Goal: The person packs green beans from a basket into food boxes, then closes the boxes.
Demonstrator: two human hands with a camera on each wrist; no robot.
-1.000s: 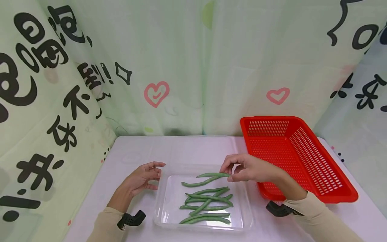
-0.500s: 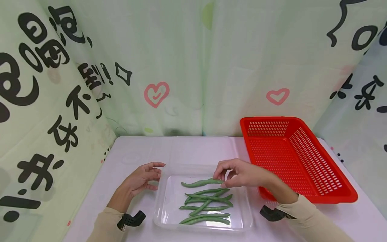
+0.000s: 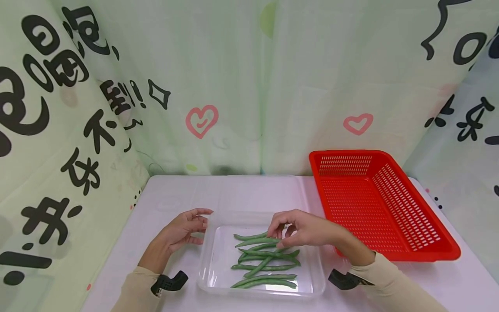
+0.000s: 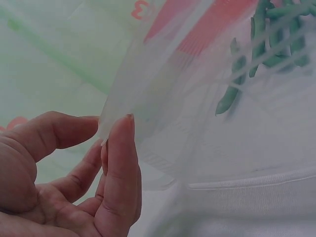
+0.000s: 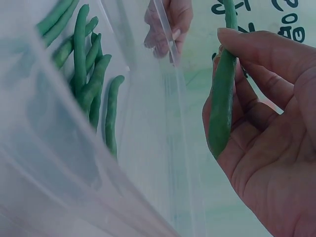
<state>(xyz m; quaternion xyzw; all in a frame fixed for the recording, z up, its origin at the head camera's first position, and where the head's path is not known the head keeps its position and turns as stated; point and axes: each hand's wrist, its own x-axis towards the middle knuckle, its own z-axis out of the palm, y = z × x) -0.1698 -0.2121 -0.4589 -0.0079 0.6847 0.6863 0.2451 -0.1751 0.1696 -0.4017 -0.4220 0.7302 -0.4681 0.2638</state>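
Note:
A clear plastic box point(image 3: 204, 260) stands on the table in front of me, with several green beans point(image 3: 269, 268) lying across its floor, some crossed over each other. My left hand point(image 3: 180, 229) pinches the box's wall near its back left corner; in the left wrist view thumb and fingers are on either side of the clear wall point(image 4: 143, 94). Between thumb and fingertips my right hand point(image 3: 308, 227) pinches one green bean point(image 5: 222, 108) by its middle. That bean is over the back half of the box, close above the others.
At the right a red perforated plastic basket point(image 3: 383, 208) rests on the white table point(image 3: 183, 190), its near side tilted toward me. Printed curtains point(image 3: 241, 86) close off the back and both sides. Black straps point(image 3: 169, 282) sit on both wrists.
My right hand has moved left and toward me over the box with the held bean, which has passed from behind another bean to in front of it. The left hand has stayed still.

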